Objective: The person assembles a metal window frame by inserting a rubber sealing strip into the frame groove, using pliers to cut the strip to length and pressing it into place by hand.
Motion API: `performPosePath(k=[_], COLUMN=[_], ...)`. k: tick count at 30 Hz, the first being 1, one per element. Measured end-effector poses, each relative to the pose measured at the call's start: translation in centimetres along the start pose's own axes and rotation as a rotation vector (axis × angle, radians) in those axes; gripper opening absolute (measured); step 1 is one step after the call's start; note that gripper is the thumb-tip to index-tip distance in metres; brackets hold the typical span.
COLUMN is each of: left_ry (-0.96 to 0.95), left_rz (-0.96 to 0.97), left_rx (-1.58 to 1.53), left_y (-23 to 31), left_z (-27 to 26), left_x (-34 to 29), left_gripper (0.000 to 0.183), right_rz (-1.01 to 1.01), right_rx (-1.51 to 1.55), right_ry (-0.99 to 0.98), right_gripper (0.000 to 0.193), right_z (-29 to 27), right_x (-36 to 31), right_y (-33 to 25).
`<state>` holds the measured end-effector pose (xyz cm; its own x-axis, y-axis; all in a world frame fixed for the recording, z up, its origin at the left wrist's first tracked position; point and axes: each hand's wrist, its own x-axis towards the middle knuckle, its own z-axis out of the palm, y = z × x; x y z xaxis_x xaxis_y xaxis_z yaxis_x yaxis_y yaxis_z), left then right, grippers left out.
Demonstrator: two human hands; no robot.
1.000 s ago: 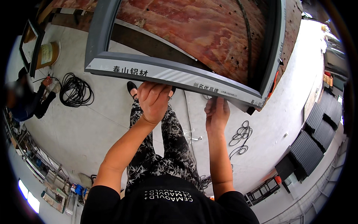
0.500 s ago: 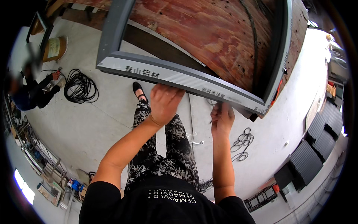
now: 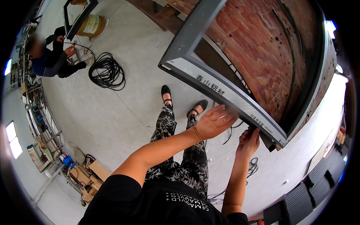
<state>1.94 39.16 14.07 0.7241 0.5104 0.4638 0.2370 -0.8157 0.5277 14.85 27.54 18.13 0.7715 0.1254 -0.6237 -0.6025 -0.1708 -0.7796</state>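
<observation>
A grey metal window frame (image 3: 240, 100) with printed film on its face lies across a worn reddish wooden board (image 3: 258, 56), its near side slanting down to the right. My left hand (image 3: 216, 122) is open, fingers stretched out, with the fingertips against the near edge of this side. To its right, my right hand (image 3: 248, 143) is closed, thumb and fingers pinched together just under the same edge. What it pinches is hidden. Between the two hands a thin black strip (image 3: 228, 138) hangs in a curve below the frame.
At the far left a person (image 3: 48, 56) crouches beside a coil of black strip or cable (image 3: 107, 72), near a drum (image 3: 92, 26) and another dark frame (image 3: 78, 22). Cluttered shelving (image 3: 41, 127) lines the left. Dark ribbed panels (image 3: 303, 198) lie at the lower right.
My view has turned, so the frame and both hands appear further right and lower, with the frame more slanted. My left hand now sits closer to my right hand along the edge.
</observation>
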Motion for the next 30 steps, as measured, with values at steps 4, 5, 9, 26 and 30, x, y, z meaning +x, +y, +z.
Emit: performPosePath(k=[4,5,9,26,30], left_ry=[-0.096,-0.122,0.136,0.143,0.044], left_rz=[0.055,0.064,-0.197,-1.333,-1.339], left_rx=[-0.073,-0.108,-0.123,-0.742,-0.862], left_y=[-1.6,-1.9,-5.6,-11.6,-12.5], left_z=[-2.5,-3.0,-6.8,-10.5,-11.0], left_x=[0.4,0.7,-0.3,2.0,1.6], left_gripper=[0.040,0.037,0.031,0.021,0.021], right_rz=[-0.138,-0.284,-0.903,-1.160,-1.137], right_rx=[-0.314,-0.419,-0.497,-1.385,-1.415], right_ry=[-0.168,-0.247,-0.304,-0.289,-0.302], right_gripper=[0.035,0.034,0.024,0.033,0.032], right_z=[3.2,3.7,8.5,15.1,14.9], right_x=[-5.4,-6.4,-5.5,-1.6,-1.1], right_y=[-2.7,-3.5,-7.8,-8.0,-8.1])
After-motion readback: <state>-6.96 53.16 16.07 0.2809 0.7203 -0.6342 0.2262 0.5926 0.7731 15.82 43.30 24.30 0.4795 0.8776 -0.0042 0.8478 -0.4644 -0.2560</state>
